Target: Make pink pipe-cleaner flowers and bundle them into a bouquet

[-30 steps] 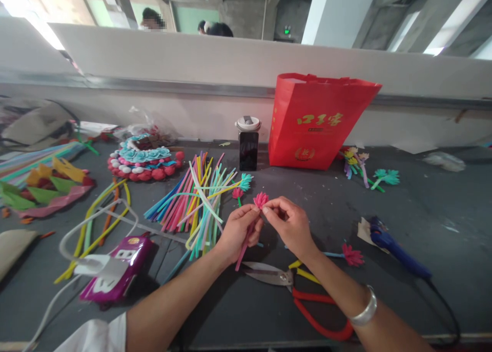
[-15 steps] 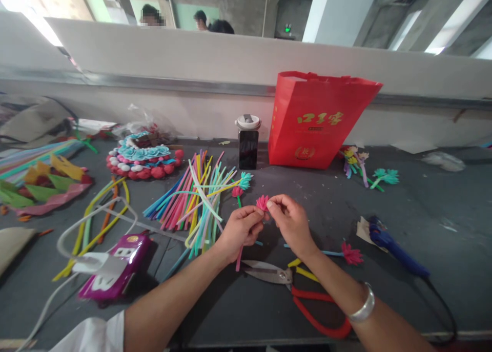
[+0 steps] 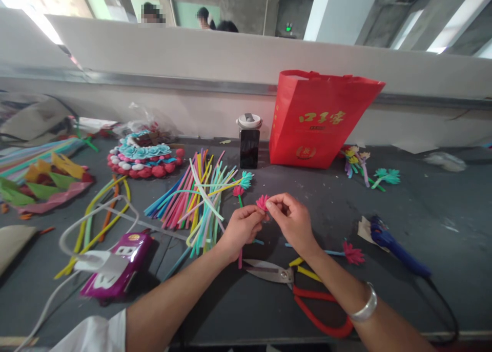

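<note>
A pink pipe-cleaner flower (image 3: pixel 262 202) is held up between both hands. My left hand (image 3: pixel 241 230) is closed around it just below the bloom, and its pink stem hangs down beneath the fingers. From the other side my right hand (image 3: pixel 292 220) pinches the petals between thumb and forefinger. Under the hands lie scissors (image 3: pixel 269 271) with red handles, partly behind my right forearm. A second pink flower (image 3: pixel 352 253) on a blue stem rests right of that forearm. Just beyond my left hand are a red flower (image 3: pixel 238 191) and a turquoise flower (image 3: pixel 246 180).
Loose pipe cleaners (image 3: pixel 184 201) are piled left of centre. A purple power strip (image 3: pixel 132 262) with a white plug and cable stands front left. A phone (image 3: pixel 249 148) leans on a cup before the red bag (image 3: pixel 323 121). At right lies a blue glue gun (image 3: pixel 400 247) with its cord.
Both hands keep their grip on the pink flower, with only slight finger movement. The whole view has shifted a little.
</note>
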`<state>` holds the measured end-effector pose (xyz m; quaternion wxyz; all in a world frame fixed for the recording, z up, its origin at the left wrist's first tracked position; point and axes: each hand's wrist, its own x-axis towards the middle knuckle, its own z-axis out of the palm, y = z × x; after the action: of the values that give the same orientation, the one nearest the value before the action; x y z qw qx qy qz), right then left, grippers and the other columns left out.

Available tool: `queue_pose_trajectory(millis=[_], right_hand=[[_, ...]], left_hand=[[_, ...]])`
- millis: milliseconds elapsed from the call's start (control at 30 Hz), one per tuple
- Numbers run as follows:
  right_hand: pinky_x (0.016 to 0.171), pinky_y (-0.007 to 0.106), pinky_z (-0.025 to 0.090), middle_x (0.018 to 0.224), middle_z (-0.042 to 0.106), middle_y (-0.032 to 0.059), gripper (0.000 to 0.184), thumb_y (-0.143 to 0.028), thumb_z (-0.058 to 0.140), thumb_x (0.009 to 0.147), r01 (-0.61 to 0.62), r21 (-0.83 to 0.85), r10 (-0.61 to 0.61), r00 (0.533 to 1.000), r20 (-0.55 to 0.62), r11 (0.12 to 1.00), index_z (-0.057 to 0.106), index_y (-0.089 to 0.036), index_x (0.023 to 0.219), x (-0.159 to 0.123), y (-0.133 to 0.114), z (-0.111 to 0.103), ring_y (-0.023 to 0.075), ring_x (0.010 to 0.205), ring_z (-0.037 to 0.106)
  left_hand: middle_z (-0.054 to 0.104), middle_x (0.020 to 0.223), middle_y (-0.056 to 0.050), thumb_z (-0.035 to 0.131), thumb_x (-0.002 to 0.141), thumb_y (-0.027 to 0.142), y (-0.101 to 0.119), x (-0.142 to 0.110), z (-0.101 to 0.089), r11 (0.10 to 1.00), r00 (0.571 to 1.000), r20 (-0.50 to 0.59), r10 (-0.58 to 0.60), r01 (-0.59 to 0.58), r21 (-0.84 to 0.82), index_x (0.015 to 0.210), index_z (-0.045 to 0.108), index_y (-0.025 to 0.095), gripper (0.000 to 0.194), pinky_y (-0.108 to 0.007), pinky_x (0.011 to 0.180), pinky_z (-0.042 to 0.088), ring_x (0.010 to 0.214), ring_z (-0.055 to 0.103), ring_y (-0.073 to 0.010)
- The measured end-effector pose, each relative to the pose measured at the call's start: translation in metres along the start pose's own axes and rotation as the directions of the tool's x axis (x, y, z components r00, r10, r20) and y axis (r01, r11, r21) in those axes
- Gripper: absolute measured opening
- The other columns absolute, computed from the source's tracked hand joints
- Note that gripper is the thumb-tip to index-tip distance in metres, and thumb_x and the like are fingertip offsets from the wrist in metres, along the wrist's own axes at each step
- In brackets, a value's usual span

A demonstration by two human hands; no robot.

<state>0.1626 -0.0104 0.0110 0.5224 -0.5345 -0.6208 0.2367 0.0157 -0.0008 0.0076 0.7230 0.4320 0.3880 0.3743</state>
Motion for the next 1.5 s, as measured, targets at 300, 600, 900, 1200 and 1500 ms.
queue_pose_trajectory(millis=[300, 600, 900, 1200, 1500], right_hand=[[0.066, 0.025, 0.043, 0.075, 0.060, -0.0004, 0.013, -0.026, 0.059, 0.090, 0.170, -0.105, -0.169, 0.986, 0.015, 0.980, 0.064, -0.021, 0.079, -0.001, -0.002, -0.004, 0.0140, 0.067, 0.054], [0.054, 0.024, 0.042, 0.071, 0.062, 0.0008, 0.021, -0.039, 0.058, 0.090, 0.008, 0.007, -0.008, 0.999, -0.048, 1.000, 0.066, -0.020, 0.086, 0.003, 0.009, -0.004, 0.0140, 0.059, 0.053], [0.050, 0.023, 0.039, 0.062, 0.052, -0.0037, 0.022, -0.040, 0.064, 0.084, -0.029, 0.061, 0.031, 0.999, -0.027, 0.998, 0.067, -0.019, 0.091, 0.004, 0.013, -0.004, 0.0121, 0.053, 0.045], [0.052, 0.023, 0.039, 0.062, 0.053, -0.0037, 0.020, -0.038, 0.062, 0.085, 0.004, 0.044, -0.003, 1.000, -0.031, 0.999, 0.067, -0.019, 0.087, 0.003, 0.012, -0.005, 0.0120, 0.053, 0.045], [0.050, 0.023, 0.039, 0.063, 0.055, -0.0026, 0.023, -0.040, 0.061, 0.083, 0.009, 0.131, 0.003, 0.996, -0.090, 0.991, 0.067, -0.018, 0.086, 0.006, 0.015, -0.008, 0.0126, 0.054, 0.046]], left_hand=[[0.027, 0.040, 0.011, 0.062, 0.073, 0.033, 0.002, 0.001, -0.001, 0.997, 0.998, -0.062, 0.009, -0.004, 0.081, 0.067, 0.061, 0.016, 0.018, -0.019, 0.034, 0.008, 0.033, 0.017, -0.0023], [0.026, 0.043, 0.011, 0.061, 0.073, 0.031, 0.007, 0.001, -0.004, 0.987, 0.995, 0.016, -0.095, 0.096, -0.132, 0.067, 0.059, 0.015, 0.017, -0.019, 0.033, 0.008, 0.031, 0.017, -0.0025], [0.026, 0.042, 0.011, 0.063, 0.073, 0.032, 0.006, 0.001, -0.007, 0.986, 0.997, 0.022, -0.077, 0.080, -0.150, 0.068, 0.059, 0.015, 0.018, -0.019, 0.033, 0.006, 0.030, 0.016, -0.0024], [0.028, 0.041, 0.012, 0.064, 0.074, 0.036, 0.000, 0.006, -0.009, 0.996, 0.998, 0.019, 0.057, -0.055, -0.074, 0.072, 0.061, 0.016, 0.020, -0.019, 0.032, 0.009, 0.030, 0.018, -0.0031], [0.029, 0.039, 0.012, 0.067, 0.075, 0.046, -0.007, 0.011, -0.012, 0.988, 0.989, -0.001, 0.148, -0.148, 0.036, 0.075, 0.059, 0.016, 0.031, -0.017, 0.034, 0.010, 0.032, 0.019, -0.0032]])
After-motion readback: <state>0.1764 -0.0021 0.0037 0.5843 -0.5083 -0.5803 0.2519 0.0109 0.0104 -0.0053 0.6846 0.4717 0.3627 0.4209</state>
